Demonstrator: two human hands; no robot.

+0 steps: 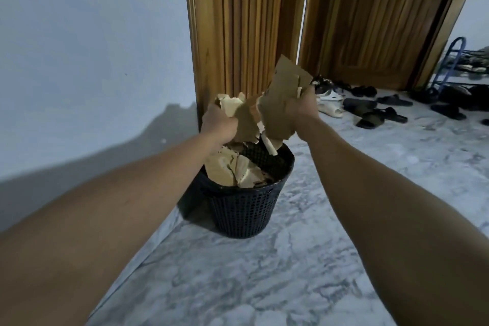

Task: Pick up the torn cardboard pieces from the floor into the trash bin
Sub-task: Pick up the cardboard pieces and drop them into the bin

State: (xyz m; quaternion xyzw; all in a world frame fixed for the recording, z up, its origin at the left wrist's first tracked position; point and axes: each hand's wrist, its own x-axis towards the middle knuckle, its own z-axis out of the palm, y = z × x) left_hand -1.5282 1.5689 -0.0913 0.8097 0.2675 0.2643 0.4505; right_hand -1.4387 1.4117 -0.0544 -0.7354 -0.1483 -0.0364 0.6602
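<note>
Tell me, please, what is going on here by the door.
A person holds both hands over the black trash bin. The left hand grips a crumpled bunch of torn cardboard, the right hand a larger flat piece. The bin already holds several pieces and stands on the marble floor beside the wooden door frame.

This is a home, seen in the entry hall just inside a door. A ribbed wooden door (370, 21) sits in a varnished wooden frame (436, 34). Dark sandals (370, 111) and white slippers (330, 104) lie scattered before it on a grey-white marble-patterned floor (264, 272). A blue-framed shoe rack (449, 61) loaded with footwear stands at the right edge. The wall (92, 34) is plain pale paint, and a black perforated plastic trash bin (246, 214) stands beside it.
</note>
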